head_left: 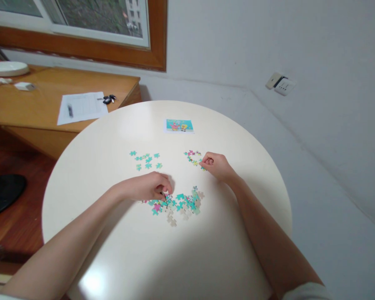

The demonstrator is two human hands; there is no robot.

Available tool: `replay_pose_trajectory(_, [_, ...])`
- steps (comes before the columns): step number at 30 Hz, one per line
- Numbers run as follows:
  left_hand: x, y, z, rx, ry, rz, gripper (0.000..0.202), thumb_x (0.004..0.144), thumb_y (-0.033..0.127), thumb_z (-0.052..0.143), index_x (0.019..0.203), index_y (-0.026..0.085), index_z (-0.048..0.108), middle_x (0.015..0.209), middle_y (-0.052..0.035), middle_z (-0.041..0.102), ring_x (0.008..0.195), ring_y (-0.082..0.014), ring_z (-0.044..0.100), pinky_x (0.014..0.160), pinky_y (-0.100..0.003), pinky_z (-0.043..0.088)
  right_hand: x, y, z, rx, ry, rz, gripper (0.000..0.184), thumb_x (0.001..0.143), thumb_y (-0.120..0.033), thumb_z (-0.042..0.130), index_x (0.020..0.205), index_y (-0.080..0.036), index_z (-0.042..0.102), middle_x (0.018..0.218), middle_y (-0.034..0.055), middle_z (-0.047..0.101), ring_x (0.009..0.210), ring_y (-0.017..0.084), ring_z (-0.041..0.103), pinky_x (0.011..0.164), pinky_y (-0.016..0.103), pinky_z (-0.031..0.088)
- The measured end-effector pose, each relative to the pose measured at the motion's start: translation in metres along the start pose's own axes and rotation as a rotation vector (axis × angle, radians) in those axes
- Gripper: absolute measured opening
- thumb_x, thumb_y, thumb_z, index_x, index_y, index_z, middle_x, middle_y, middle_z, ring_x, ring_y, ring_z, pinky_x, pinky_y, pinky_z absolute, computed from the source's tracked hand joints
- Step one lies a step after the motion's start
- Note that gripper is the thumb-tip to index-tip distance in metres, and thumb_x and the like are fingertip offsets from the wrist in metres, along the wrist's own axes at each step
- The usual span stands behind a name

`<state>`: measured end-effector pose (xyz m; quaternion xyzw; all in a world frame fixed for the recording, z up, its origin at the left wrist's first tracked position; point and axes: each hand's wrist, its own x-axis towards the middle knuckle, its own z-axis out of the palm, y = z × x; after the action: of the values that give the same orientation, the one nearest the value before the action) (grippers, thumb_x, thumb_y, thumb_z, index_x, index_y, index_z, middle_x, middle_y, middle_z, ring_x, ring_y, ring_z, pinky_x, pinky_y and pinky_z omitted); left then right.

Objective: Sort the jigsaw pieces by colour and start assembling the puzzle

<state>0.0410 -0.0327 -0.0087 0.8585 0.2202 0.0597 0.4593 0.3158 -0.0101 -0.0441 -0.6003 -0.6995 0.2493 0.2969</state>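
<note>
At the near edge of the round white table (181,266), two bare forearms reach in from either side, a pale sleeve showing at the bottom right. Between them lies the pile (180,205) of loose puzzle pieces, mostly turquoise, with a pink one near its left end and some plain greyish backs at its near and right sides. The left hand (153,186) is over the pile's left part, fingers curled down to the pieces; whether it grips one I cannot tell. Beyond and to the right, the right hand (216,166) has thumb and forefinger drawn narrow at the right side of a ring (190,157) of pink, yellow and turquoise pieces; a piece between the tips is too small to make out. To the left of the ring, well apart from it, a scatter (148,160) of turquoise pieces lies flat. Farther off lies the picture card (179,126), showing a pink and a yellow cartoon figure on turquoise. Past the table's left side, a wooden desk (50,93) bears a sheet (84,106) with keys (108,99) on its right edge. Behind are the window (96,18) and a socket (285,86) on the wall.
</note>
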Motion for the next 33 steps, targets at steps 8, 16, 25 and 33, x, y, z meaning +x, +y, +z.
replay_pose_trajectory(8, [0.000,-0.001,0.001,-0.022,0.038,-0.040,0.004,0.070,0.015,0.057,0.073,0.016,0.059,0.078,-0.0007,0.055,0.061,-0.0085,0.043,0.057,-0.022,0.038,0.000,-0.002,0.001,0.008,-0.012,0.008,0.016,0.067,-0.030,0.061,0.059,-0.019,0.054,0.052,-0.0040,0.049,0.051,0.009,0.041,0.051,0.022,0.030])
replay_pose_trajectory(16, [-0.003,0.004,0.001,-0.100,0.005,-0.171,0.006,0.073,0.018,0.055,0.069,0.016,0.059,0.057,0.0037,0.048,0.048,-0.0070,0.040,0.046,-0.019,0.032,-0.002,-0.009,0.000,0.003,-0.045,-0.017,0.014,0.068,-0.030,0.060,0.061,-0.019,0.055,0.052,-0.0039,0.049,0.053,0.010,0.040,0.051,0.022,0.030])
replay_pose_trajectory(25, [0.002,0.000,0.001,-0.171,0.141,-0.231,0.011,0.073,0.026,0.058,0.071,0.016,0.061,0.055,0.0041,0.049,0.049,-0.0067,0.038,0.046,-0.020,0.029,-0.007,-0.022,0.007,0.084,-0.115,-0.082,0.014,0.071,-0.030,0.059,0.065,-0.018,0.059,0.058,-0.0023,0.053,0.056,0.010,0.045,0.054,0.022,0.035])
replay_pose_trajectory(33, [0.011,-0.007,0.011,-0.357,0.335,-0.249,0.009,0.073,0.023,0.057,0.069,0.016,0.054,0.056,0.0041,0.051,0.048,-0.0051,0.039,0.047,-0.020,0.032,-0.012,-0.039,0.016,0.072,-0.287,-0.196,0.021,0.081,-0.032,0.055,0.070,-0.017,0.065,0.062,-0.0002,0.061,0.059,0.011,0.050,0.059,0.023,0.037])
